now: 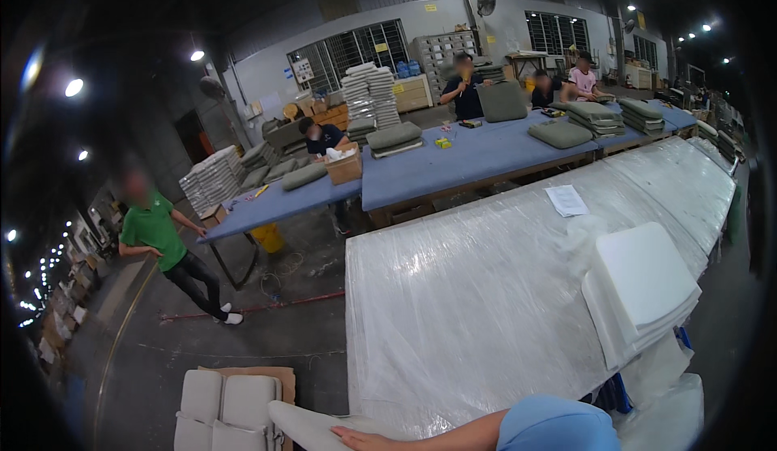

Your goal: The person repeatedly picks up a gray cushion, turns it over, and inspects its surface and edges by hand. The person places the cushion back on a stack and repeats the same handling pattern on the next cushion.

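At the lower edge my right hand [366,440] reaches leftward from a light blue sleeve [558,425]. Its fingers are stretched out and lie flat on a pale grey cushion [303,420]. The lower part of that cushion is cut off by the picture's edge. Just left of it, more pale grey cushions [249,398] sit in rows on brown cardboard [287,380]. My left hand does not show.
A long table wrapped in clear plastic [453,313] stands ahead to the right, bearing white foam pads [643,277] and a paper sheet [567,201]. Beyond are blue-topped tables [477,159] with green cushions [560,134] and several people. A person in green [150,228] stands left.
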Available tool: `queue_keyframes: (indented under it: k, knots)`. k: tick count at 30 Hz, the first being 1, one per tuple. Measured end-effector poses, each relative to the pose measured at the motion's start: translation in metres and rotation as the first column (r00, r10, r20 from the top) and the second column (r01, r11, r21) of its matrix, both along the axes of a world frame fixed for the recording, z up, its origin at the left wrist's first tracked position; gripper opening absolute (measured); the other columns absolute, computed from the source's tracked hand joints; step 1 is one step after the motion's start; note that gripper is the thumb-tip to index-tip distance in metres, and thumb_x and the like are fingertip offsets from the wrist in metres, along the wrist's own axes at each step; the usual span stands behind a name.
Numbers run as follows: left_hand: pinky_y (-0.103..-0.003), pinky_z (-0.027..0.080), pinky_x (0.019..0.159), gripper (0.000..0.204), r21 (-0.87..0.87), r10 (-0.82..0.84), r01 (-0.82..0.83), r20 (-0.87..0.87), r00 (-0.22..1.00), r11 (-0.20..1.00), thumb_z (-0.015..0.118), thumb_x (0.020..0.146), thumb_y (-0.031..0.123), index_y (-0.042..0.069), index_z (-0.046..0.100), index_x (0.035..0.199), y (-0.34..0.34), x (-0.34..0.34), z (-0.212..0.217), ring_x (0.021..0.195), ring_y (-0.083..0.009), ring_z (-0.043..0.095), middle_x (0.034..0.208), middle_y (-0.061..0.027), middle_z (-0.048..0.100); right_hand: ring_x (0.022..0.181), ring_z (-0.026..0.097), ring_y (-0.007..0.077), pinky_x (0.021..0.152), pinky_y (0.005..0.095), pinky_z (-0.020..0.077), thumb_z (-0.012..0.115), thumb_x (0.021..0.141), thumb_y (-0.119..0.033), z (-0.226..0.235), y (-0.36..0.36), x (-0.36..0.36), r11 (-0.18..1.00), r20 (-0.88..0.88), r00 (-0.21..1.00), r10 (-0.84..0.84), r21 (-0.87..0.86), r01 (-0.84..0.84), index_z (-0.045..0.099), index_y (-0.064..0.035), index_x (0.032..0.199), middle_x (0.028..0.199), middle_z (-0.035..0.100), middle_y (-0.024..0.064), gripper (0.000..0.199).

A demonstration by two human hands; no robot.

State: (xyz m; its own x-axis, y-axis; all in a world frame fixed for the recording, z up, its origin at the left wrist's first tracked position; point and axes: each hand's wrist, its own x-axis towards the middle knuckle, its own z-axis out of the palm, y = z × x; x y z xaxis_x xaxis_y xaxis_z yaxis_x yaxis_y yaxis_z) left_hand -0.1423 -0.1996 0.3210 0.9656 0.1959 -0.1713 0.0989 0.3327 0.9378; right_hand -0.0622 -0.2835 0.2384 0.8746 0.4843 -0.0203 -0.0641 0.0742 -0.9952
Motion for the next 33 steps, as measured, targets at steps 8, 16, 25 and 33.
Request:
queue_keyframes:
  k: [8,16,25,33]
  knots:
    - [-0.047,0.026,0.126,0.073,-0.029,-0.032,0.032,0.018,0.999,0.999,0.029,0.112,0.051,0.005,0.013,0.166,-0.01,-0.005,-0.008,0.151,-0.0363,0.032,0.168,-0.0211,0.024,0.157,0.025,0.0248,0.129,0.0346,0.0146,0.035,0.114,-0.038,0.015,0.011,-0.044,0.958,0.108,0.987,-0.118,0.275,0.085,0.031,-0.0033,0.163,0.169,0.03,0.0153,0.06]
    - [-0.047,0.028,0.125,0.073,-0.048,-0.082,0.084,0.035,0.996,0.995,0.031,0.111,0.052,0.005,0.016,0.166,-0.011,0.002,-0.023,0.15,-0.0359,0.034,0.166,-0.0207,0.028,0.155,0.027,0.0258,0.129,0.0354,0.0165,0.034,0.114,-0.041,0.014,-0.031,-0.053,0.974,0.019,0.993,-0.115,0.199,0.109,0.032,-0.0027,0.162,0.167,0.033,0.0163,0.062]
    - [-0.046,0.03,0.124,0.074,-0.059,-0.113,0.116,0.055,0.992,0.991,0.033,0.111,0.053,0.005,0.02,0.165,-0.015,-0.001,-0.031,0.148,-0.0355,0.037,0.165,-0.0202,0.031,0.154,0.03,0.0269,0.128,0.0363,0.0186,0.034,0.114,-0.044,0.039,-0.042,-0.051,0.951,0.018,0.987,-0.161,0.27,0.15,0.034,-0.002,0.161,0.165,0.036,0.0174,0.063]
    - [-0.046,0.032,0.124,0.074,-0.096,-0.122,0.126,0.049,0.991,0.987,0.035,0.11,0.053,0.005,0.023,0.164,-0.016,-0.002,-0.036,0.147,-0.0351,0.04,0.163,-0.0197,0.035,0.152,0.033,0.0279,0.128,0.0372,0.0205,0.033,0.113,-0.047,0.049,-0.049,-0.047,0.941,0.0,0.979,-0.202,0.276,0.194,0.036,-0.0014,0.16,0.163,0.039,0.0183,0.065]
